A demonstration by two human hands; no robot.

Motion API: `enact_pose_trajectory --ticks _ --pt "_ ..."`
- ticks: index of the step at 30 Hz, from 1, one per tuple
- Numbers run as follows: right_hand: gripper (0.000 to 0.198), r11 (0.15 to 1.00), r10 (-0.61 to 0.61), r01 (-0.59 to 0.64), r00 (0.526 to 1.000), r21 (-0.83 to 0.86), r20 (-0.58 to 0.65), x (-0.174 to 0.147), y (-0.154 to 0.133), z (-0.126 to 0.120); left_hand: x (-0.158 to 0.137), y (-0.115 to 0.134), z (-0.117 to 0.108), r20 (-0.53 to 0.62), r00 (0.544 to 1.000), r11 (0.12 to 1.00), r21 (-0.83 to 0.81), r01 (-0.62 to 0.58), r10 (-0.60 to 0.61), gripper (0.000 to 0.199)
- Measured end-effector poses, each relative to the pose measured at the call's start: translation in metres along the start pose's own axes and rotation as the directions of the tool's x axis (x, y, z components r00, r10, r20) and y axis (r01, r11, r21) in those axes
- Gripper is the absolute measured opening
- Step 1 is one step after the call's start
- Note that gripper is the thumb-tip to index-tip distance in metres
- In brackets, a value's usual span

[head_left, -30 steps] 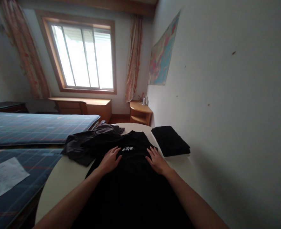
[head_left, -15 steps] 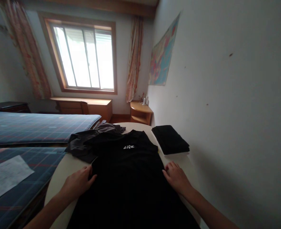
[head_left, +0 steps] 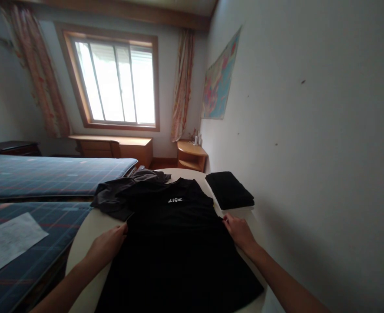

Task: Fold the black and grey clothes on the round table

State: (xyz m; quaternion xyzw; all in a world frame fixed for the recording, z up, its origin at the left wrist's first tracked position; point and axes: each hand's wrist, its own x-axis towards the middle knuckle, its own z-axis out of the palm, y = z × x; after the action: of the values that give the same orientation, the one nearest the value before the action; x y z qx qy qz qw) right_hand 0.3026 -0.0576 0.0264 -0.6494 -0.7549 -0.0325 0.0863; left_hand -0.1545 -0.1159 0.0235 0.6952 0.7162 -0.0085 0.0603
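A black T-shirt (head_left: 175, 248) with white lettering on its chest lies spread over a round, pale table (head_left: 83, 232), its collar at the far end. My left hand (head_left: 112, 239) is closed on the shirt's left side edge, below the sleeve. On the opposite edge, my right hand (head_left: 237, 228) pinches the fabric between thumb and fingers. The cloth between both hands lies fairly flat. Just beyond my right hand sits a stack of folded black clothes (head_left: 229, 190), with something white under it.
A crumpled dark grey garment (head_left: 112, 198) lies at the table's far left. Beds with blue plaid mattresses (head_left: 58, 176) stand to the left, a sheet of paper (head_left: 12, 241) on the nearer one. A white wall (head_left: 309, 174) rises close on the right.
Both hands have gone from loosely curled fingers at the shirt's sides to gripping its edges. The shirt's lower right hem now shows on the table. The view has shifted slightly.
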Motion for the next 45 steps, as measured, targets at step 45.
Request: enact_pose_trajectory --ticks 45 --pt "0.031 0.316 -0.935 0.888 0.352 0.335 -0.052 -0.087 -0.13 0.0 0.034 0.09 0.014 -0.242 0.736 0.733 -0.121 -0.669 0.632 0.056"
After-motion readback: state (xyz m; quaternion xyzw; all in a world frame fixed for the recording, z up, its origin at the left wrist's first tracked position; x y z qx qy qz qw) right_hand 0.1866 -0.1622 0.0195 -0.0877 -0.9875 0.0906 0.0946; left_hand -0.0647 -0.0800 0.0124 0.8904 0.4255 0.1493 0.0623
